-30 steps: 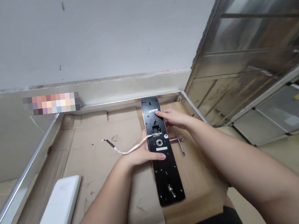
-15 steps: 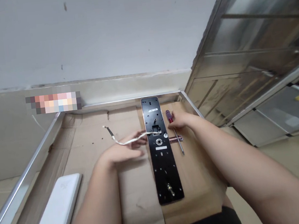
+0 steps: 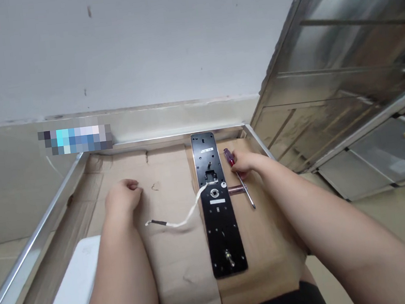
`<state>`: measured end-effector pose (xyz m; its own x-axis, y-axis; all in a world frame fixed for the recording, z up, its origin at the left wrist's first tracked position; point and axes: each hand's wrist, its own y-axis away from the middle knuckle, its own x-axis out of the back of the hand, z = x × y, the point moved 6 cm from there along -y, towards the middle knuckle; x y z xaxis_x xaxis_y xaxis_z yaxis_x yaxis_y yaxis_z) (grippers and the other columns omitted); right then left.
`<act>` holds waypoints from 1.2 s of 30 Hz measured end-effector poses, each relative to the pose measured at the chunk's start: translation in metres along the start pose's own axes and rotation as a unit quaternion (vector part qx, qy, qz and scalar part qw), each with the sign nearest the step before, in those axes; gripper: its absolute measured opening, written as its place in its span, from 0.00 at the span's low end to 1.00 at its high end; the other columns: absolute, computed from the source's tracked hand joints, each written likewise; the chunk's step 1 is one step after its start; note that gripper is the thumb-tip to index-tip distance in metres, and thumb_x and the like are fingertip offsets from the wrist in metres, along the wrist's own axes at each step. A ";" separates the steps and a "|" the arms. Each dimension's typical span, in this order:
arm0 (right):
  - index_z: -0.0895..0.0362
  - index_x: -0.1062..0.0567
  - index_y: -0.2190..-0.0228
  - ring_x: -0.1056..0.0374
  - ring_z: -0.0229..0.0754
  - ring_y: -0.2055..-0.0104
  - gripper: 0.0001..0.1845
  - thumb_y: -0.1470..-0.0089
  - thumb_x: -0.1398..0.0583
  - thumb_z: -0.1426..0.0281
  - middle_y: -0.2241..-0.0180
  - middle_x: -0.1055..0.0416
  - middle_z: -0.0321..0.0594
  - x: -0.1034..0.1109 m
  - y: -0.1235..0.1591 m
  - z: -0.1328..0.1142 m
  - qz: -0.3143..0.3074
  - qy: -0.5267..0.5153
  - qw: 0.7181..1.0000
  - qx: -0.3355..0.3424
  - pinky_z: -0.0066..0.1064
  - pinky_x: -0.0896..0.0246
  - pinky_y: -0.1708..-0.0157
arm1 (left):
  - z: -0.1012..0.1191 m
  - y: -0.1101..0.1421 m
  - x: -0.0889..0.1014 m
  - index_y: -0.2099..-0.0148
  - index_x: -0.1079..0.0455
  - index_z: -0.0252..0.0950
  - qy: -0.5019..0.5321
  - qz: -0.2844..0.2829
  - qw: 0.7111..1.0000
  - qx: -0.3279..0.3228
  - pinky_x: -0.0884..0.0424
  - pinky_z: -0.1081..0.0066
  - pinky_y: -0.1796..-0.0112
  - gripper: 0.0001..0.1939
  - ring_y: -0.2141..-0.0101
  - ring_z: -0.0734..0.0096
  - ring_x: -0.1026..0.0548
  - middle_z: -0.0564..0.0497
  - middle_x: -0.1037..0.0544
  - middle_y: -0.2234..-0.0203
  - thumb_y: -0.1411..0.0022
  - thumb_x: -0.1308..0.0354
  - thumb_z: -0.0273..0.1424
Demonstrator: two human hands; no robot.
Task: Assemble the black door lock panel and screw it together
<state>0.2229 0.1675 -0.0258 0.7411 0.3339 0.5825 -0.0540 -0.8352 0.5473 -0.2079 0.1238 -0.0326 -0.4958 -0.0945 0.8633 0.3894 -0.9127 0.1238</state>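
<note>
A black door-lock back plate (image 3: 219, 218) lies lengthwise on brown cardboard (image 3: 182, 276), with a white wire (image 3: 181, 221) running left from its central hole to a black tip. My right hand (image 3: 243, 162) is shut around a red-handled screwdriver (image 3: 243, 185), just right of the plate. Below the shaft lies a short metal bar (image 3: 236, 189). My left hand (image 3: 124, 195) rests curled on the cardboard, holding nothing, a little above the wire.
A white lock panel (image 3: 72, 289) lies at the lower left, partly behind my left forearm. A metal-trimmed ledge (image 3: 43, 233) borders the cardboard on the left, a grey wall (image 3: 103, 51) rises behind, and a reflective metal door (image 3: 340, 73) stands at the right.
My left hand has let go of the wire and moved left onto the cardboard. The wire now lies lower on the cardboard. My right hand has moved off the plate onto the screwdriver.
</note>
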 end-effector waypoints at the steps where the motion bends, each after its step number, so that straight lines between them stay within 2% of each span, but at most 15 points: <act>1: 0.58 0.28 0.65 0.32 0.41 0.86 0.21 0.61 0.30 0.85 0.83 0.31 0.33 0.000 0.000 0.000 0.001 -0.001 1.000 0.001 0.27 0.37 0.89 | 0.002 0.000 0.000 0.56 0.23 0.37 -0.008 0.002 1.000 0.004 0.31 0.62 0.63 0.17 0.60 0.52 0.21 0.44 0.17 0.62 0.50 0.38 0.31; 5: 0.59 0.28 0.62 0.32 0.41 0.85 0.25 0.63 0.31 0.87 0.81 0.30 0.33 0.004 0.000 -0.001 0.010 -0.015 1.000 0.017 0.28 0.36 0.88 | 0.011 0.000 0.003 0.59 0.22 0.38 -0.045 0.012 0.999 0.007 0.31 0.59 0.64 0.13 0.62 0.48 0.21 0.42 0.17 0.63 0.48 0.40 0.30; 9: 0.58 0.30 0.53 0.31 0.40 0.84 0.33 0.63 0.33 0.88 0.78 0.29 0.33 0.019 0.005 -0.007 0.036 -0.049 0.997 0.053 0.29 0.33 0.86 | 0.018 0.002 0.003 0.58 0.21 0.36 -0.025 0.014 1.000 0.004 0.30 0.58 0.62 0.15 0.62 0.47 0.22 0.40 0.18 0.65 0.48 0.40 0.30; 11: 0.57 0.36 0.43 0.30 0.41 0.83 0.42 0.60 0.34 0.85 0.75 0.28 0.34 0.030 0.013 -0.012 0.055 -0.073 0.993 0.075 0.32 0.30 0.84 | 0.024 0.006 0.002 0.56 0.21 0.36 0.030 0.016 0.999 -0.015 0.30 0.59 0.60 0.16 0.61 0.49 0.22 0.41 0.18 0.64 0.47 0.40 0.31; 13: 0.54 0.50 0.34 0.27 0.43 0.81 0.52 0.55 0.36 0.83 0.71 0.26 0.36 0.043 0.025 -0.017 0.070 -0.114 0.986 0.099 0.35 0.26 0.81 | 0.032 0.011 0.000 0.54 0.21 0.36 0.140 0.000 0.989 -0.042 0.29 0.62 0.60 0.17 0.63 0.54 0.22 0.44 0.18 0.65 0.45 0.39 0.34; 15: 0.50 0.64 0.31 0.24 0.44 0.77 0.59 0.52 0.37 0.81 0.68 0.25 0.37 0.056 0.038 -0.023 0.071 -0.202 0.967 0.139 0.36 0.24 0.78 | 0.042 0.018 -0.003 0.53 0.21 0.35 0.288 -0.030 0.955 -0.064 0.29 0.65 0.61 0.19 0.66 0.62 0.23 0.47 0.20 0.68 0.45 0.37 0.38; 18: 0.43 0.69 0.31 0.23 0.41 0.73 0.62 0.51 0.37 0.80 0.66 0.23 0.35 0.073 0.058 -0.034 0.081 -0.348 0.912 0.203 0.30 0.23 0.76 | 0.059 0.029 -0.007 0.56 0.22 0.33 0.461 -0.076 0.881 -0.076 0.30 0.71 0.65 0.22 0.71 0.71 0.27 0.51 0.23 0.73 0.49 0.31 0.43; 22: 0.41 0.68 0.31 0.22 0.37 0.68 0.59 0.47 0.37 0.78 0.62 0.22 0.33 0.076 0.074 -0.048 0.090 -0.467 0.842 0.254 0.25 0.23 0.70 | 0.084 0.048 -0.009 0.60 0.22 0.31 0.555 -0.136 0.817 -0.075 0.32 0.76 0.68 0.22 0.73 0.78 0.29 0.53 0.26 0.75 0.53 0.26 0.41; 25: 0.38 0.74 0.32 0.21 0.38 0.64 0.61 0.46 0.37 0.76 0.58 0.21 0.32 0.062 0.083 -0.061 0.076 -0.480 0.831 0.272 0.29 0.21 0.64 | 0.101 0.064 -0.006 0.61 0.23 0.32 0.592 -0.149 0.787 -0.095 0.29 0.75 0.67 0.20 0.72 0.76 0.26 0.51 0.24 0.73 0.50 0.27 0.41; 27: 0.37 0.73 0.33 0.20 0.39 0.63 0.61 0.46 0.36 0.75 0.57 0.21 0.32 0.051 0.091 -0.070 0.063 -0.475 0.828 0.292 0.31 0.20 0.63 | 0.108 0.074 -0.005 0.60 0.23 0.33 0.590 -0.144 0.786 -0.115 0.26 0.71 0.64 0.18 0.69 0.72 0.23 0.49 0.21 0.71 0.47 0.28 0.41; 32: 0.32 0.67 0.34 0.21 0.39 0.63 0.60 0.49 0.32 0.70 0.57 0.23 0.30 0.038 0.104 -0.080 0.082 -0.443 0.835 0.315 0.34 0.20 0.64 | 0.113 0.096 0.009 0.61 0.21 0.36 0.541 -0.093 0.817 -0.177 0.23 0.66 0.62 0.14 0.68 0.66 0.21 0.48 0.19 0.70 0.48 0.27 0.38; 36: 0.34 0.66 0.34 0.21 0.40 0.63 0.60 0.50 0.32 0.70 0.58 0.24 0.31 0.038 0.103 -0.078 0.093 -0.451 0.830 0.315 0.34 0.20 0.63 | 0.109 0.108 0.030 0.63 0.20 0.39 0.560 -0.055 0.807 -0.178 0.21 0.64 0.61 0.11 0.67 0.64 0.19 0.49 0.18 0.69 0.50 0.27 0.34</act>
<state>0.1930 0.1286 0.0996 0.9739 -0.0527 -0.2207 -0.0740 -0.9933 -0.0891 -0.0962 0.0657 0.0595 -0.9806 -0.1240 -0.1519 0.1469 -0.9776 -0.1505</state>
